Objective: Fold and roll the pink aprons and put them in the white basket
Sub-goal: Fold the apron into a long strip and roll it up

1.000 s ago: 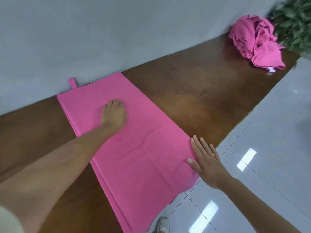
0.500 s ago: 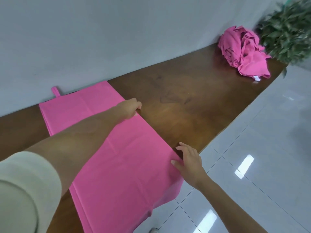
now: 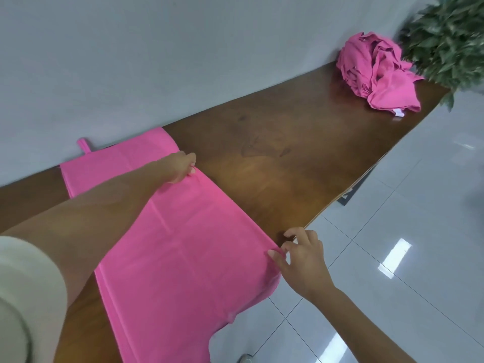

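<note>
Both hands have left off pressing the apron (image 3: 170,258) flat and gone to its right edge: the left hand (image 3: 180,166) pinches it midway with curled fingers, the right hand (image 3: 301,258) pinches it near the front edge of the bench (image 3: 288,166). The apron lies spread on the bench, near end hanging off; the next fold looks about to start.

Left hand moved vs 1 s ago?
Yes. The left hand went from the middle of the flat pink apron to its right edge, away from the loop, and now pinches it.
</note>
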Demonstrator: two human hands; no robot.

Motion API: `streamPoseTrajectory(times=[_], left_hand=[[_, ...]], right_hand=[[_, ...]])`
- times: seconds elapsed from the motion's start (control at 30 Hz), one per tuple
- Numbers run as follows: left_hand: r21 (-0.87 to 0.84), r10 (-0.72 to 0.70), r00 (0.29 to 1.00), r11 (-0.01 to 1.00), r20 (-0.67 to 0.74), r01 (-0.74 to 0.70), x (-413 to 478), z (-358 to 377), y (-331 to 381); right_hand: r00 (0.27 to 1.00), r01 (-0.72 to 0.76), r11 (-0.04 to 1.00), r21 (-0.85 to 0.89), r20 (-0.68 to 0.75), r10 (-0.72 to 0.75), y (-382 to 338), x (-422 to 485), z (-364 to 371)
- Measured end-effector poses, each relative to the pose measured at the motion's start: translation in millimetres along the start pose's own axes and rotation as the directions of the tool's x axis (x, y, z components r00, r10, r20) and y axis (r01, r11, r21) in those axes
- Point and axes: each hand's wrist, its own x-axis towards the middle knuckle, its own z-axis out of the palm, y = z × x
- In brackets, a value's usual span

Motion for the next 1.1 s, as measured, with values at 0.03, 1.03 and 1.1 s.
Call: streamPoseTrajectory(times=[0.03,1.03,1.1], left_hand=[[-0.02,-0.007,1.0,1.0,-0.011,0.007,-3,-1,-1],[-0.178,-0.038,0.929,0.984,-0.368,-0.03,-157,-71,-48],[-0.18,-0.042,0.928,0.983,-0.37,-0.028,-176,-73,-54]], right_hand=[[0.999,0.021,1.0,0.01,-0.035,-0.021,4,-5,1],[0.959,-0.144,0.986,0.086,-0.232,0.16,-88,-153,-44],[0.962,-0.104,0.991,0.085,-0.245,0.122,-107,-168,-45]])
